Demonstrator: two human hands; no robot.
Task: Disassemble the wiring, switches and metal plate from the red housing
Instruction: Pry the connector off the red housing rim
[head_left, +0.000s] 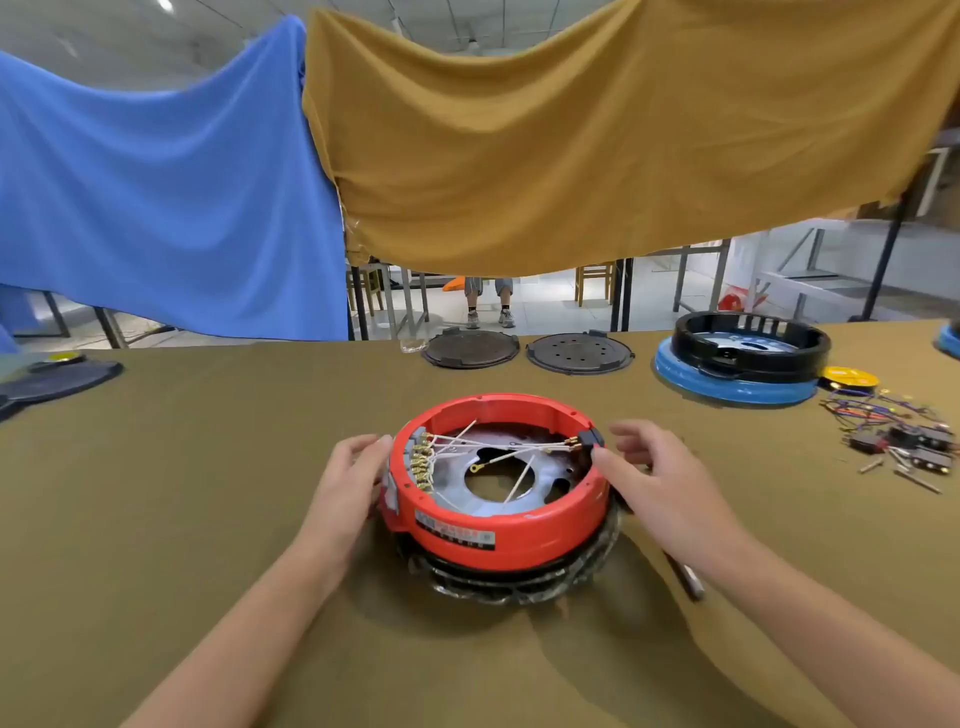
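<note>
The round red housing (498, 535) sits upside down on the table in front of me. Inside lies a silver metal plate (452, 480) with a central hole, crossed by white wires (488, 448) that run from a row of brass terminals (422, 462) on the left wall to a black switch (591, 440) on the right rim. My left hand (349, 483) rests against the housing's left outer wall with fingers fairly straight. My right hand (652, 480) is at the right rim, its thumb tip touching the housing just below the black switch, fingers loosely curled.
A pile of removed wires and switches (893, 434) lies at the right. A blue-and-black housing (743, 364) stands at the back right, with two dark round lids (524, 351) beside it. A screwdriver (688, 577) lies under my right forearm. Another dark part (57, 382) is far left.
</note>
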